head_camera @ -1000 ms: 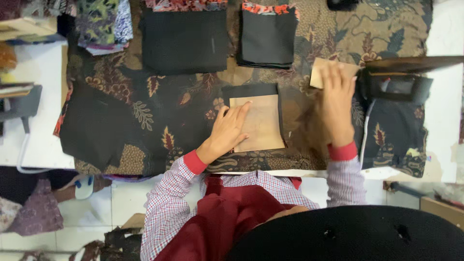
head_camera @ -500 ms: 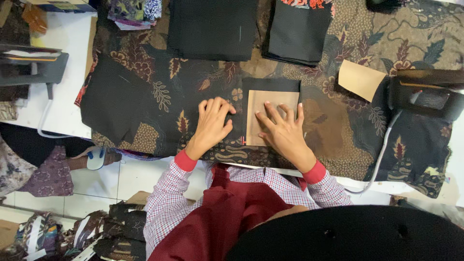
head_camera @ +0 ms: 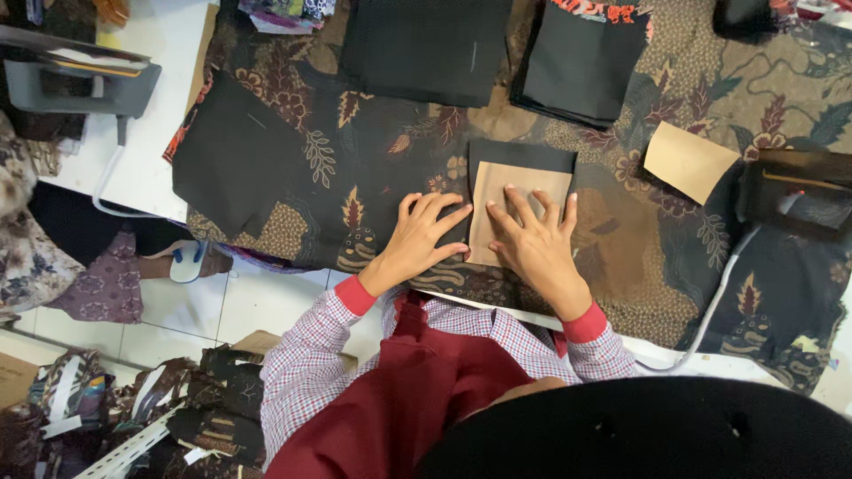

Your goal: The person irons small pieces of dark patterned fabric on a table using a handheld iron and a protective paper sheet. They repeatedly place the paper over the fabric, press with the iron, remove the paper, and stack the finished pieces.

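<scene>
A tan cardboard template [head_camera: 524, 188] lies on a small black fabric piece [head_camera: 520, 156] in the middle of a batik-covered table [head_camera: 373, 133]. My right hand [head_camera: 535, 239] presses flat on the template with fingers spread. My left hand [head_camera: 420, 237] rests flat just left of it, fingertips at the template's left edge. Neither hand grips anything.
A second tan template [head_camera: 690, 161] lies to the right, beside a dark iron [head_camera: 794, 195] with a white cord [head_camera: 710, 310]. Two stacks of black fabric [head_camera: 426, 44] [head_camera: 581, 58] sit at the back. Another black piece [head_camera: 231, 155] lies left. Fabric scraps litter the floor.
My right hand left the second template at the right and came down onto the central one. My left hand slid off it to its left edge. The view shifted.
</scene>
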